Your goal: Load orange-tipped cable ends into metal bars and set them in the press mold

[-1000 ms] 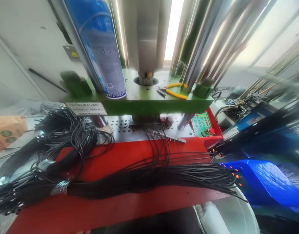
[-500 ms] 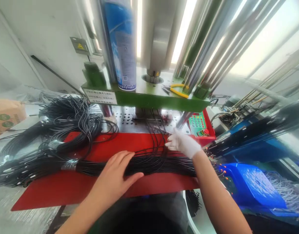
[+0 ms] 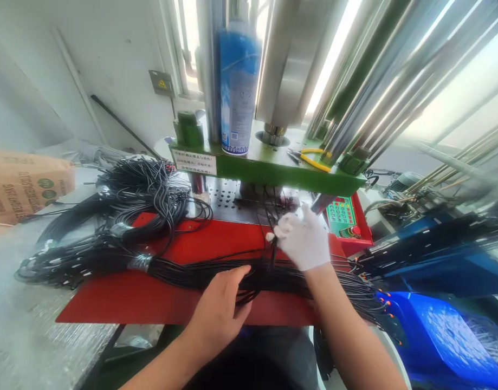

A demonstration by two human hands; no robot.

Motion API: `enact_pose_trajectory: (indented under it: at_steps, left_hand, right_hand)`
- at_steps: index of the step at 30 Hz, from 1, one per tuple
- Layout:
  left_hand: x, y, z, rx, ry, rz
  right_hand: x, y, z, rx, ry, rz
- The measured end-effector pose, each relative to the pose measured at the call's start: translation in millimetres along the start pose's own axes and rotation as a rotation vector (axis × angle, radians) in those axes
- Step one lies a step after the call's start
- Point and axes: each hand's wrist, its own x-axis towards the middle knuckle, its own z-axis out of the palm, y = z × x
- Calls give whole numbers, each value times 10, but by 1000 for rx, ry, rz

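Observation:
My right hand [image 3: 303, 238], in a white glove, is closed around a few black cables [image 3: 272, 255] just in front of the press. These strands run back under the green plate and hang down over a long bundle of black cables [image 3: 179, 273] lying across the red board. Bare, my left hand [image 3: 220, 303] curls at the near side of that bundle. Black cable loops pass between its thumb and fingers, and the inner fingertips are partly hidden.
A green press plate [image 3: 269, 170] carries a blue spray can [image 3: 238, 92] and yellow-handled pliers [image 3: 314, 160]. Coiled black cables [image 3: 138, 189] lie left on the red board [image 3: 122, 303]. A control panel [image 3: 342, 214] stands right, with a blue bin [image 3: 427, 330] below.
My right hand has come nearer, drawing cables forward from the press. My left hand has gone from lying open over the bundle to curling around cable loops. The view has shifted.

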Motion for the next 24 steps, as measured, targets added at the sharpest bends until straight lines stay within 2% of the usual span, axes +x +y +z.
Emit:
enact_pose_trajectory:
  at_steps: [2, 5, 7, 10, 12, 14, 16, 17, 18, 20, 22, 24]
  left_hand:
    - [70, 0, -80, -96, -33, -80]
    - [229, 14, -325, -186, -219, -222]
    - [338, 22, -574, -244, -326, -260]
    - [488, -65, -1021, -340, -367, -272]
    - [613, -270, -1313, -175, -309, -321]
    - [789, -625, -1549, 220, -278, -353]
    - [1010, -1089, -1694, 629, -280, -350]
    - [1123, -1332, -1723, 770, -329, -444]
    - [1226, -1564, -1721, 810, -414, -512]
    - [1376, -1948, -1621, 825, -437, -632]
    - [1435, -2198, -1421, 790, -430, -687]
    - [1424, -2338, -1199, 755, -402, -688]
  right_hand:
    - [-45, -118, 119, -22, -44, -64]
    - [-38, -207, 174, -133, 3, -127]
    - [7, -212, 101, -249, 83, -182]
    - [82, -173, -109, -431, 163, -235]
    - [103, -133, -240, -575, 203, -228]
    - [95, -76, -319, -804, 242, -205]
    - [73, 10, -349, -1098, 255, -189]
    - [63, 67, -356, -1257, 248, -192]
    - [55, 132, -362, -1415, 235, -203]
    - [51, 273, -386, -1700, 199, -253]
    - [58, 401, -427, -1908, 140, -294]
    - [71, 485, -478, -2004, 101, -307]
